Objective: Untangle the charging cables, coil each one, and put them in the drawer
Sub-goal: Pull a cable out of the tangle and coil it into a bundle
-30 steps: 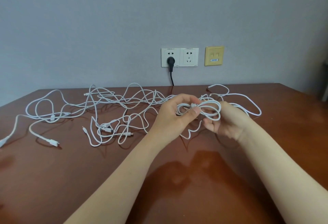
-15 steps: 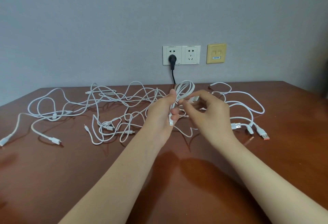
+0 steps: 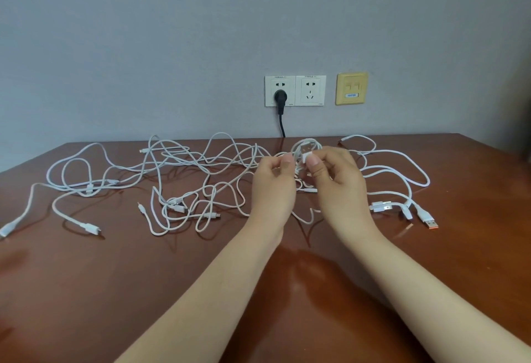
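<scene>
- While the left hand and right hand meet just above frame centre, each pinches the small bundle of thin white cable loops between thumb and curled fingers.
- Left of them, a loose tangle of white charging cables sprawls across the glossy reddish-brown wooden table.
- At the right edge lies a thicker white cable with an orange-tipped USB plug, apart from both hands.
- Behind, a black plug sits in the wall socket.

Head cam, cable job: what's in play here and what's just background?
In play: coiled cable pinched by left hand and right hand; tangled white cables on the table; orange-tipped USB cable.
Background: black plug in the wall socket; free socket; yellow wall plate. No drawer in view.
</scene>
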Demonstrator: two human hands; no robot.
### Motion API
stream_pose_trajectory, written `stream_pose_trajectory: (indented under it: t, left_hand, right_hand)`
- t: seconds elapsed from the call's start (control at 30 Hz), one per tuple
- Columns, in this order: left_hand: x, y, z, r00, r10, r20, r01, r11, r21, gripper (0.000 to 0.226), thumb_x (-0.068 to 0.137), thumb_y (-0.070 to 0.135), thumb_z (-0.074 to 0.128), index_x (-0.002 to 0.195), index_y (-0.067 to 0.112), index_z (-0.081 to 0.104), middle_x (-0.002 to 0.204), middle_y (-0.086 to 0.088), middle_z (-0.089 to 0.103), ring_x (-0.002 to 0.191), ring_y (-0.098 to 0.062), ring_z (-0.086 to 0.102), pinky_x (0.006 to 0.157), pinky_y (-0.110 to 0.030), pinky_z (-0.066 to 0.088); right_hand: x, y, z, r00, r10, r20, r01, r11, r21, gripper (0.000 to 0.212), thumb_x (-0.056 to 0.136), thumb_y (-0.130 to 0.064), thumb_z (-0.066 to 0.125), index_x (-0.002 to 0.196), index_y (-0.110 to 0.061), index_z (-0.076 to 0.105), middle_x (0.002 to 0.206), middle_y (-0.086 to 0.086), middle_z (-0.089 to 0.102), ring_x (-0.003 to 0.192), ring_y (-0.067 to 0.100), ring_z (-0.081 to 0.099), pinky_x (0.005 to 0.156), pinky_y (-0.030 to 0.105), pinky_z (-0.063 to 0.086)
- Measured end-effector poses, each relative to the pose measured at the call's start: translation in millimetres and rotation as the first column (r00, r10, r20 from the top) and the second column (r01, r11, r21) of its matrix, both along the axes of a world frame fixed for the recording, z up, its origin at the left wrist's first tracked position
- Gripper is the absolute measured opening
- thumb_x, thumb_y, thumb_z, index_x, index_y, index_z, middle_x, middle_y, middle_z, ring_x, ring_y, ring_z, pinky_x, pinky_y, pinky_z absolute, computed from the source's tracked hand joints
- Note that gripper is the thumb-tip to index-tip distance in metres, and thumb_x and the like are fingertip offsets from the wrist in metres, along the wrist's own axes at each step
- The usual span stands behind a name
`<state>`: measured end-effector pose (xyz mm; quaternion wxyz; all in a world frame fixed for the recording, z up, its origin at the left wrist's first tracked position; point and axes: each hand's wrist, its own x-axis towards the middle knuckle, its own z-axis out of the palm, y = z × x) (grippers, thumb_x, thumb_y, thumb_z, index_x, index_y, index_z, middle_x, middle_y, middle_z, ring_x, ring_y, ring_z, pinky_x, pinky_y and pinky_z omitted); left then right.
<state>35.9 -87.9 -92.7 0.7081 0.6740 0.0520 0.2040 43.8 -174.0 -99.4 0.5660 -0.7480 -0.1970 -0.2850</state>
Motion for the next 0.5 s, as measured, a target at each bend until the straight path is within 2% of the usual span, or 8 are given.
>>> stream_pose_trajectory:
  t: [0.07, 0.13, 0.2, 0.27, 0.37, 0.5]
  left_hand:
    - [0, -1, -3, 0.999, 0.025, 0.038, -0.028, 0.997, 0.074, 0.020, 0.097, 0.027, 0.045, 0.077, 0.024, 0.047, 0.073, 0.002, 0.052, 0.061, -0.017, 0.043, 0.067, -0.033, 0.035]
    - [-1, -2, -6, 0.997, 0.043, 0.070, -0.054, 0.984, 0.168, 0.023, 0.097, 0.027, 0.045, 0.075, 0.024, 0.045, 0.073, 0.003, 0.054, 0.067, -0.019, 0.045, 0.069, -0.033, 0.036]
    - [-4, -1, -7, 0.991, 0.077, 0.112, -0.107, 0.951, 0.290, 0.028, 0.098, 0.026, 0.043, 0.071, 0.023, 0.039, 0.067, 0.007, 0.049, 0.064, -0.013, 0.045, 0.065, -0.029, 0.032]
    - [-7, 0, -6, 0.981, 0.087, 0.173, -0.145, 0.924, 0.353, 0.031, 0.098, 0.024, 0.043, 0.068, 0.023, 0.035, 0.061, 0.010, 0.044, 0.058, -0.006, 0.042, 0.057, -0.026, 0.027]
    - [-4, 1, -6, 0.978, 0.048, 0.203, -0.118, 0.928, 0.353, 0.033, 0.098, 0.020, 0.045, 0.067, 0.024, 0.034, 0.058, 0.010, 0.043, 0.056, -0.005, 0.041, 0.058, -0.027, 0.030]
    - [0, 6, -5, 0.995, -0.067, 0.078, 0.041, 0.955, 0.293, 0.032, 0.095, 0.019, 0.050, 0.065, 0.021, 0.038, 0.053, 0.010, 0.045, 0.055, -0.009, 0.044, 0.067, -0.038, 0.041]
  right_hand:
    - [0, -1, 2, 0.999, 0.009, -0.054, -0.007, 0.999, 0.037, 0.031, 0.093, -0.014, 0.053, 0.069, -0.034, 0.055, 0.075, -0.010, 0.060, 0.072, 0.004, 0.057, 0.074, 0.021, 0.044]
    - [-1, -4, 4, 0.997, 0.004, -0.079, -0.001, 0.999, 0.036, 0.033, 0.092, -0.014, 0.054, 0.067, -0.034, 0.055, 0.067, -0.012, 0.061, 0.068, 0.009, 0.058, 0.073, 0.023, 0.045]
    - [-3, -4, 5, 0.997, -0.011, -0.072, 0.011, 1.000, 0.002, 0.033, 0.092, -0.014, 0.055, 0.066, -0.034, 0.055, 0.063, -0.013, 0.060, 0.063, 0.009, 0.056, 0.070, 0.022, 0.044]
    - [-6, -5, 7, 0.997, 0.008, -0.081, -0.008, 1.000, 0.008, 0.030, 0.091, -0.015, 0.056, 0.066, -0.031, 0.059, 0.061, -0.010, 0.062, 0.065, 0.013, 0.059, 0.074, 0.027, 0.048]
    - [-6, -9, 10, 0.990, 0.071, -0.118, -0.063, 0.996, 0.068, 0.027, 0.089, -0.016, 0.059, 0.064, -0.027, 0.063, 0.060, -0.013, 0.064, 0.067, 0.011, 0.064, 0.082, 0.043, 0.053]
    - [-1, -16, 10, 0.988, 0.069, -0.136, -0.061, 0.996, 0.058, 0.029, 0.085, -0.015, 0.063, 0.059, -0.027, 0.065, 0.062, -0.009, 0.066, 0.071, 0.017, 0.066, 0.083, 0.046, 0.053]
